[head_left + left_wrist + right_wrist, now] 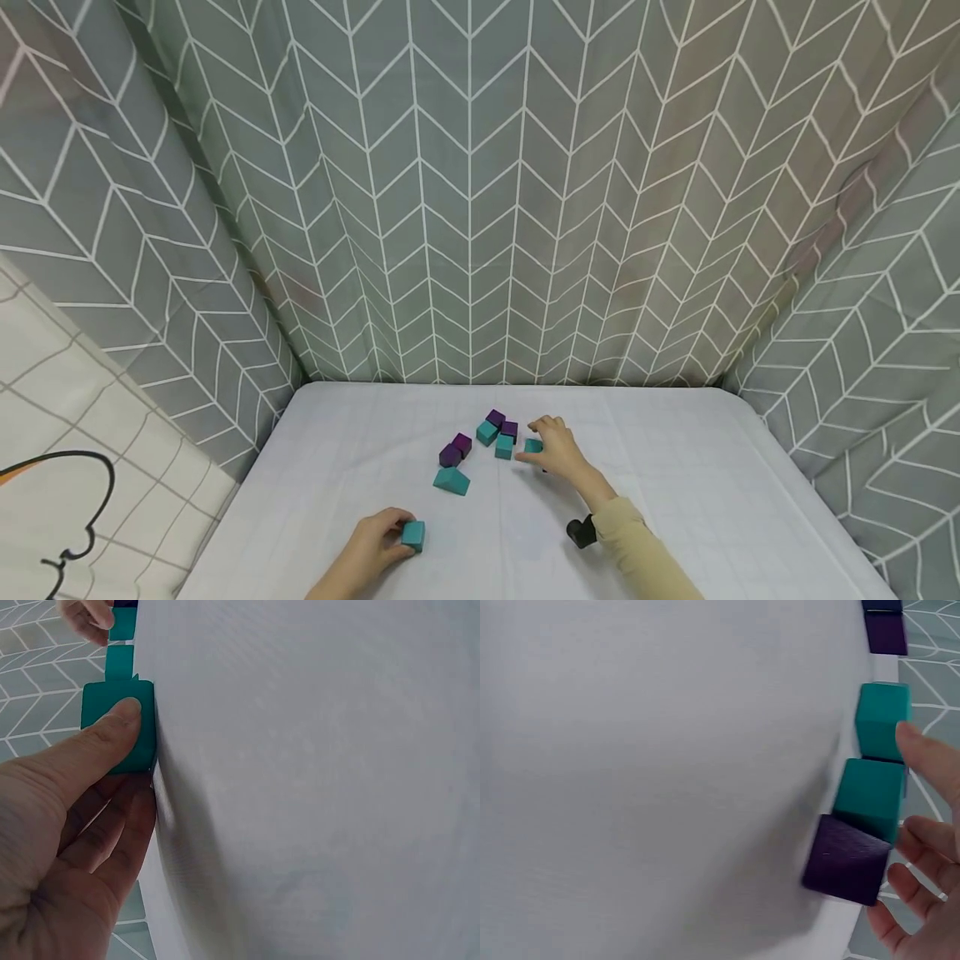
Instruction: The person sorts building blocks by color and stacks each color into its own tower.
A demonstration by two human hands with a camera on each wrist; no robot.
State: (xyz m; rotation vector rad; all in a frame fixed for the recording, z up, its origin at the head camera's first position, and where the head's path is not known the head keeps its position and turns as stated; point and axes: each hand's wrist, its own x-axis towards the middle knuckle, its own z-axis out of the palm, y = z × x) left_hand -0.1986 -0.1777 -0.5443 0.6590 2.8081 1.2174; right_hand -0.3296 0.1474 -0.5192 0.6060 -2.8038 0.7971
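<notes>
My left hand (372,546) pinches a teal cube (413,536) near the front of the table; the left wrist view shows the thumb across the face of the cube (97,701). Farther back, my right hand (555,454) is spread around a teal block (533,446), thumb and fingers apart on either side. In the right wrist view that teal block (868,796) has a purple block (846,862) against it, with fingers behind them. The thumb overlaps another teal block (881,720) there. My right hand mostly hides the purple block in the head view.
Left of my right hand, two teal blocks (504,447) stand with two purple blocks (495,418). Two more purple blocks (451,455) sit near a teal wedge-like block (452,481). A black device (581,532) is at the right wrist. Patterned curtains (480,208) surround the white table (675,500).
</notes>
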